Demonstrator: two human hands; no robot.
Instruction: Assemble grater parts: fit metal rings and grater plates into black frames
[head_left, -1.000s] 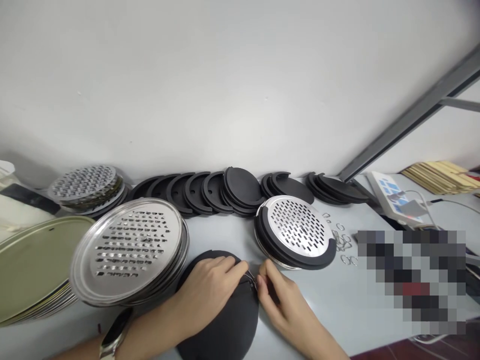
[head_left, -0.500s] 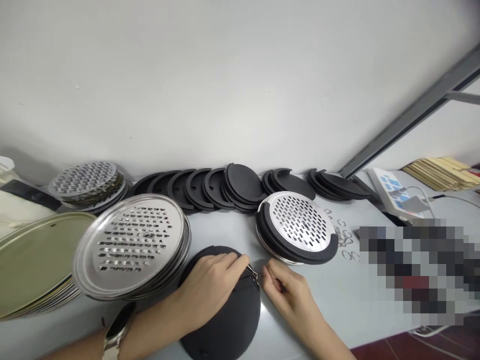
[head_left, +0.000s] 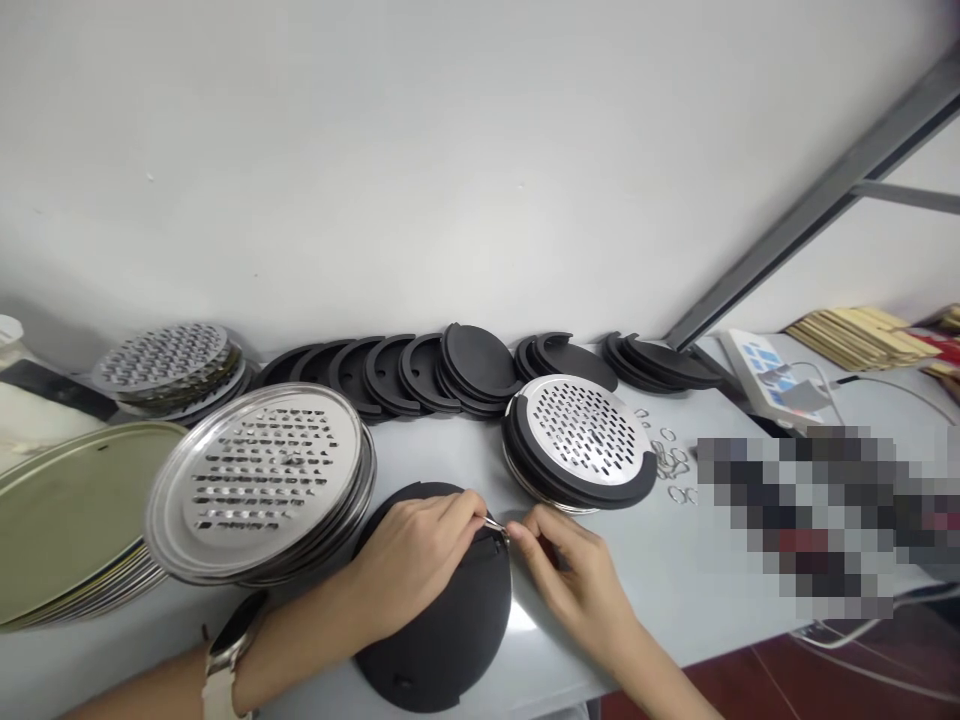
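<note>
A black round plate [head_left: 450,640] lies on the table in front of me, partly hidden under my left hand. My left hand [head_left: 424,555] rests across it, its fingers closed on a small shiny metal piece [head_left: 494,525] at the plate's right edge. My right hand [head_left: 574,570] is curled at the other end of that piece, thumb and forefinger pinched by its tip; the exact kind of the piece is too small to tell. Just beyond stands a pile of black rims topped by a perforated metal disc [head_left: 589,425]. Several loose metal rings [head_left: 671,460] lie right of it.
Left of my hands is a stack of metal grater discs [head_left: 176,500], beside olive-green round plates [head_left: 67,510]. Black notched discs [head_left: 484,365] line the wall. Another grater stack [head_left: 165,355] stands at back left. Tan flat pieces [head_left: 862,338] lie far right, near a grey post [head_left: 810,190].
My right thumb and fingers have come closer to the tip of the metal piece, and the piece lies flatter. The view has shifted slightly. The left hand still presses on the plate.
</note>
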